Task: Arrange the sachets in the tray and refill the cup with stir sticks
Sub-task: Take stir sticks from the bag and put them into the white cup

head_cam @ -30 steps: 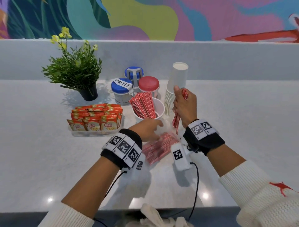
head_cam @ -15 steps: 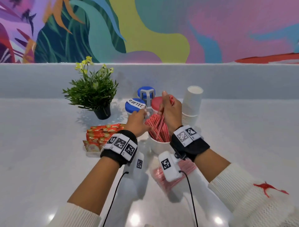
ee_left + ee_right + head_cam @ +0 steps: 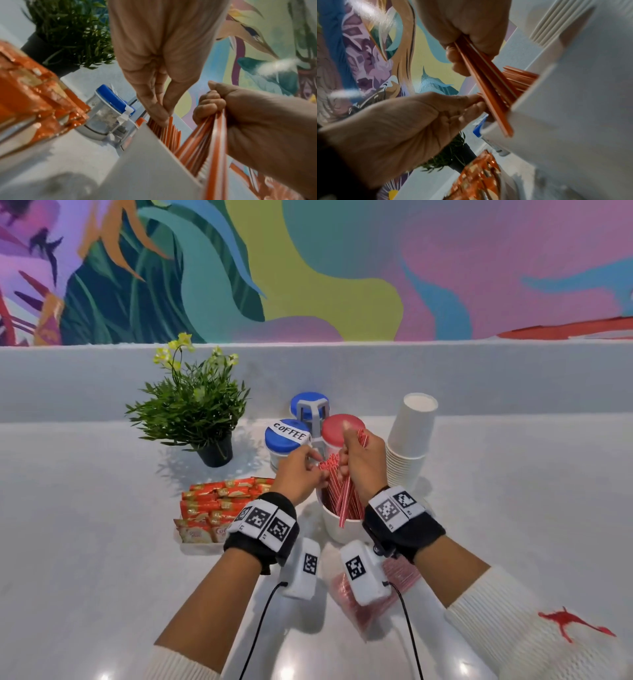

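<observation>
"coffee" on jar lid (image 3: 289, 432) (handwritten)

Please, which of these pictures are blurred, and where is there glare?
Head view: sharp, with bright glare spots on the counter near the bottom edge. Left wrist view: the sachets close by are smeared. Right wrist view: the cup is soft, the stir sticks clearer.
</observation>
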Tool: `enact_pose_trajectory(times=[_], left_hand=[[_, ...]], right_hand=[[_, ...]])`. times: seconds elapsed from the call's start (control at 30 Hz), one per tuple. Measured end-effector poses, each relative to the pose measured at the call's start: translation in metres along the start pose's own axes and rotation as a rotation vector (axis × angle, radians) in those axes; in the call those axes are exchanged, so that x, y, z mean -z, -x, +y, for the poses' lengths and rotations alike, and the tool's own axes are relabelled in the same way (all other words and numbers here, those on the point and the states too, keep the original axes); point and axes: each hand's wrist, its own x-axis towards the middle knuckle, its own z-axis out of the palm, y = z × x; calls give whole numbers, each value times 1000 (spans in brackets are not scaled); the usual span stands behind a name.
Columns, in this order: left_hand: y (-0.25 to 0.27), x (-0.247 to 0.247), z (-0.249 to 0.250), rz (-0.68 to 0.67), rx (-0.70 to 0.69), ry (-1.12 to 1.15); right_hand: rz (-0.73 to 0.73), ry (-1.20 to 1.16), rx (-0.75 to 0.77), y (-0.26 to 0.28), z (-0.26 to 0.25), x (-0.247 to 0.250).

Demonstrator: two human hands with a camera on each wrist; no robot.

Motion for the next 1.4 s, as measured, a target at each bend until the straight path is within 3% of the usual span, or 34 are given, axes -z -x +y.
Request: enact_pose_trajectory(times=[0.27, 0.5, 0.67, 0.9, 1.1, 1.23, 1.3, 1.4], left_hand=[[0, 1, 0, -16, 35, 130], [1, 7, -5, -1, 23, 195], [7, 8, -7, -23, -3, 119], [17, 4, -9, 74, -20, 37], [21, -2, -9, -5, -129, -201], [22, -6, -14, -94, -122, -368], [21, -6, -13, -20, -140, -428], [19, -9, -11, 132, -157, -341]], right_hand=[[77, 70, 116, -10, -6, -13], [-96, 167, 94, -1, 16, -13], [-174, 128, 119, 0, 14, -5], [-62, 290, 136, -13, 10, 24], [-277, 599, 36, -8, 26, 42], [-548, 794, 2, -10, 36, 39], [-621, 809, 3, -8, 31, 41], [-662, 781, 24, -4, 26, 44]])
